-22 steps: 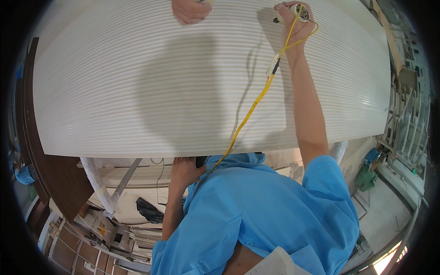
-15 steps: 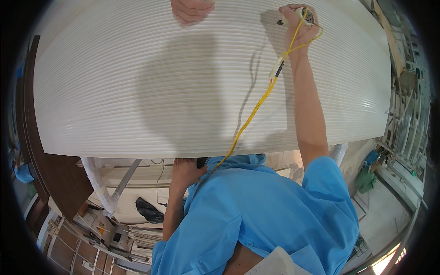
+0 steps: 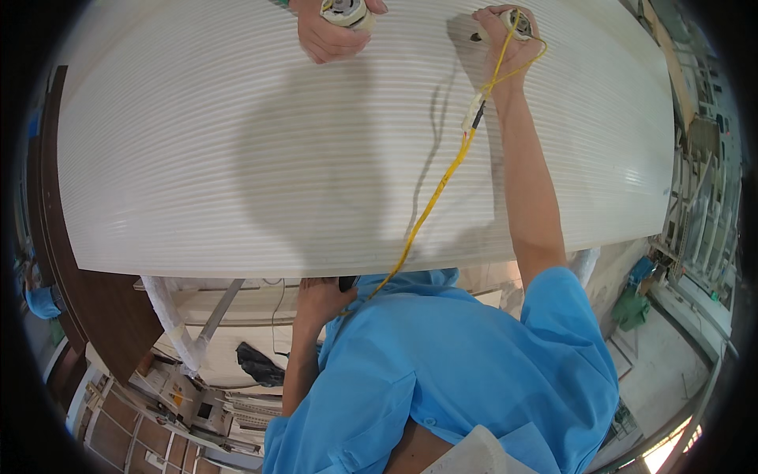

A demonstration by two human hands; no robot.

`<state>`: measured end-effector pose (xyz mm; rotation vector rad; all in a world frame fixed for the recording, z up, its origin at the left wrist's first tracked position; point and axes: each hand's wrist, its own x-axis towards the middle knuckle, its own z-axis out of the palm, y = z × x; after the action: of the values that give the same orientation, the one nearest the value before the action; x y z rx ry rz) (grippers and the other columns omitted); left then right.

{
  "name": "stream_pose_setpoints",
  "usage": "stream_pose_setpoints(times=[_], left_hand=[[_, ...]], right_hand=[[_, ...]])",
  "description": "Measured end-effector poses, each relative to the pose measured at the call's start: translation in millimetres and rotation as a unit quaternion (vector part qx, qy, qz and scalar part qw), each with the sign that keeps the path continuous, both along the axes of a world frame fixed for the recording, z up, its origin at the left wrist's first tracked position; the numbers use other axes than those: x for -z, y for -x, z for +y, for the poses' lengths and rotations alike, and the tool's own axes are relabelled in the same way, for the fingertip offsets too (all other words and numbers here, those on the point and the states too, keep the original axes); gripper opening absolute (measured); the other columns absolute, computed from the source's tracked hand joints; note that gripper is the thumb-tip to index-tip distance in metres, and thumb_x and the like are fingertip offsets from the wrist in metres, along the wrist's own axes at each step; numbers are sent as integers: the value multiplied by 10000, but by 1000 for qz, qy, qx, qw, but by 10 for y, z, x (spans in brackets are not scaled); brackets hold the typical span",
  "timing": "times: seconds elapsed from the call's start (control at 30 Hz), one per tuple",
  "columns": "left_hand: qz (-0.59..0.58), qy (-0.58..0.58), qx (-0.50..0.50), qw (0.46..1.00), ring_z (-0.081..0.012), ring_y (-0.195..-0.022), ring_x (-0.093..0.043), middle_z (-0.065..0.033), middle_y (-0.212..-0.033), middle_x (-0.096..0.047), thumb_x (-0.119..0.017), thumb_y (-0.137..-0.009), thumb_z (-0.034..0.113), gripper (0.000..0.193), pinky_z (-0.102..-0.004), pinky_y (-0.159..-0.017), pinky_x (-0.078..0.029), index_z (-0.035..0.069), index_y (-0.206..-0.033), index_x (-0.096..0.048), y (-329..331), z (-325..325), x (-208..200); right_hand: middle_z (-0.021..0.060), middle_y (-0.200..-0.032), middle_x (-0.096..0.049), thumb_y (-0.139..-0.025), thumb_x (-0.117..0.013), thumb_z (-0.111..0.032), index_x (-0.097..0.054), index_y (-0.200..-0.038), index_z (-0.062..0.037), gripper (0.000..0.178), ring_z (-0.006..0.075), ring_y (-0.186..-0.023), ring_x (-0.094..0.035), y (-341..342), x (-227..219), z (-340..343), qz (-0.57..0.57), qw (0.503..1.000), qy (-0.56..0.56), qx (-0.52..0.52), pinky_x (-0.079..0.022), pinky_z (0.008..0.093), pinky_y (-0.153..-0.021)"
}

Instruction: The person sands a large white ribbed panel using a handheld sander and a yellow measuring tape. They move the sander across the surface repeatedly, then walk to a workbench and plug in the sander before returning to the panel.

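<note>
A wide white ribbed panel [image 3: 442, 110] stretches out in front of me. On its far right part, my right hand [image 3: 517, 59] is closed round a small, round, off-white corded power tool [image 3: 519, 25]. Two thin yellow wires leave the tool and join a taped, thicker yellow cord [image 3: 430, 201], which runs back to my waist. My left hand [image 3: 322, 300] is down at the panel's near edge, beside a small dark thing [image 3: 347, 282]. Its fingertips are hidden at that edge, so its grip is unclear.
Across the panel, another person's hand [image 3: 332, 39] holds a similar round tool [image 3: 346, 11]. White-wrapped legs [image 3: 170, 328] stand under the panel. A dark brown board [image 3: 118, 316] is at the left, a black plastic bag [image 3: 259, 365] below, and stacked strips [image 3: 695, 205] at the right.
The other person's hand has come nearer, bringing its round tool into view. My right hand and tool have shifted slightly left. My left hand stays at the panel edge.
</note>
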<state>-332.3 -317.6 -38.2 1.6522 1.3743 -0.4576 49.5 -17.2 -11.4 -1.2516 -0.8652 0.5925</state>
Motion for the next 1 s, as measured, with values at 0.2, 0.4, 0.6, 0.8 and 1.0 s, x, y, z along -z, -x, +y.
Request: stream_pose_setpoints(times=[0.2, 0.4, 0.6, 0.8, 1.0], left_hand=[[6, -21, 13, 1000, -413, -1410, -504, -248, -1460, -599, -756, -861, 487, 764, -510, -1216, -367, 33, -1455, -603, -12, 0, -2], [-2, 29, -5, 1000, -443, -1449, -452, -280, -1514, -547, -756, -849, 490, 818, -481, -1249, -327, 36, -1503, -564, -18, 28, 20], [2, -12, -2, 1000, -434, -1388, -510, -260, -1453, -591, -761, -841, 476, 772, -500, -1203, -376, 20, -1445, -604, -28, 21, 10], [-6, 41, -12, 999, -441, -1421, -478, -281, -1479, -568, -759, -844, 485, 800, -495, -1237, -332, 1, -1457, -587, -66, 71, -8], [1, 4, -10, 1000, -430, -1390, -506, -259, -1455, -588, -758, -849, 477, 762, -504, -1200, -372, 10, -1433, -609, -99, 21, 15]], right_hand=[[11, -823, -647, -875, -762, -36, -665, -918, -57, 108, 140, -736, -606, -116, -91, 109, -22, 999, -45, 17, -514, 311, -672], [13, -826, -655, -870, -755, -31, -671, -935, -54, 109, 139, -757, -623, -17, 55, 135, 46, 999, -5, 24, -522, 321, -676], [20, -834, -660, -854, -766, -24, -666, -925, -60, 128, 141, -759, -621, -89, -102, 142, -37, 999, -23, 20, -522, 320, -674], [26, -843, -665, -843, -779, -30, -663, -932, -66, 150, 135, -756, -607, -168, 107, 278, -9, 999, -49, 13, -507, 306, -677], [24, -836, -667, -847, -773, -21, -661, -942, -63, 153, 133, -752, -607, -194, 98, 272, -2, 999, -42, -1, -511, 307, -673]])
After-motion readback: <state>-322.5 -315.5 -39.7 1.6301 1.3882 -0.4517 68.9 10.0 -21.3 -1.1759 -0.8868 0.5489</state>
